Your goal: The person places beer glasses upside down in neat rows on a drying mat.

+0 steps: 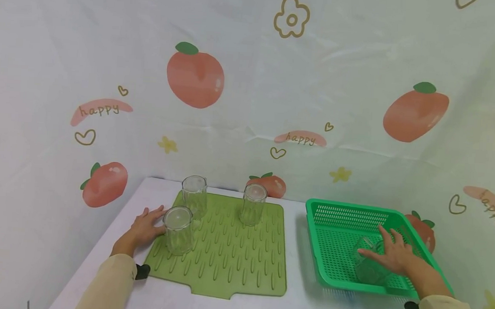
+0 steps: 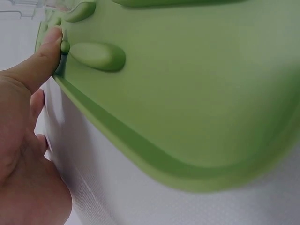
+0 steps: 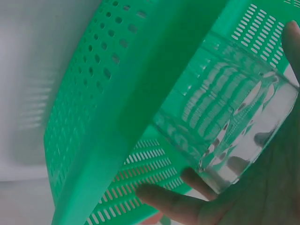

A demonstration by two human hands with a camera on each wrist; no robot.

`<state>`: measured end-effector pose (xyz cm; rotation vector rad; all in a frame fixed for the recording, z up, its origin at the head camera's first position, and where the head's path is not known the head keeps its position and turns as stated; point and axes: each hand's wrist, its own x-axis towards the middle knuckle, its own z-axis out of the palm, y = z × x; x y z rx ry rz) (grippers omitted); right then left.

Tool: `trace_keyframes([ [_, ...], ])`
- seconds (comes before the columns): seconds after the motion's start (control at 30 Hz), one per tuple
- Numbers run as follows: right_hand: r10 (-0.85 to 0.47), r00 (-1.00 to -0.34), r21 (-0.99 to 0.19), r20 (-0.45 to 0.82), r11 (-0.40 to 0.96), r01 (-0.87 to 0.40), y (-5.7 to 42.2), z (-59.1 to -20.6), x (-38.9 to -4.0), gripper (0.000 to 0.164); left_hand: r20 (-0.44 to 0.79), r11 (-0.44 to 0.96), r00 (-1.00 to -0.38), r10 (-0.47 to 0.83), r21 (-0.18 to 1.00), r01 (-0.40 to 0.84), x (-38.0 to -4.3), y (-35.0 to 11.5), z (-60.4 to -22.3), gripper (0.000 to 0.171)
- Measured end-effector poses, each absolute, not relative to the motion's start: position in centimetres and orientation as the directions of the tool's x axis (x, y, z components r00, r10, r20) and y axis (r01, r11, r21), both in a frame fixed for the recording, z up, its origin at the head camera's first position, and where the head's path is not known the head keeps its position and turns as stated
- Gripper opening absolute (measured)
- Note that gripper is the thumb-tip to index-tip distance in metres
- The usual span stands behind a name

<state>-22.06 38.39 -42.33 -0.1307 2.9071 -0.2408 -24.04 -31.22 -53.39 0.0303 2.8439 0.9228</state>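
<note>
Three clear glasses stand on a green ridged mat (image 1: 237,258) in the head view: a front left glass (image 1: 178,235), a back left glass (image 1: 194,201) and a back right glass (image 1: 253,207). The front left and back right ones show their bases on top. My left hand (image 1: 144,226) lies at the mat's left edge beside the front glass; its thumb (image 2: 44,58) touches the mat's edge. Over the green basket (image 1: 315,253), my right hand (image 1: 396,256) spreads its fingers around a clear glass (image 3: 225,108), partly hidden by the hand, without visibly gripping it.
The mat and basket sit on a white table (image 1: 157,300), with a strip of table between them. A white printed curtain (image 1: 231,139) hangs close behind. The basket's raised rim (image 3: 126,112) stands in front of the glass in the right wrist view.
</note>
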Motion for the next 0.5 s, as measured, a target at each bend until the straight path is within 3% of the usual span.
trace_keyframes([
  [0.5, -0.112, -0.938, -0.162, -0.329, 0.985, -0.061, 37.86, -42.10, -22.65, 0.111, -0.134, 0.813, -0.989, 0.066, 0.582, -0.025, -23.95, -31.26, -53.30, 0.069],
])
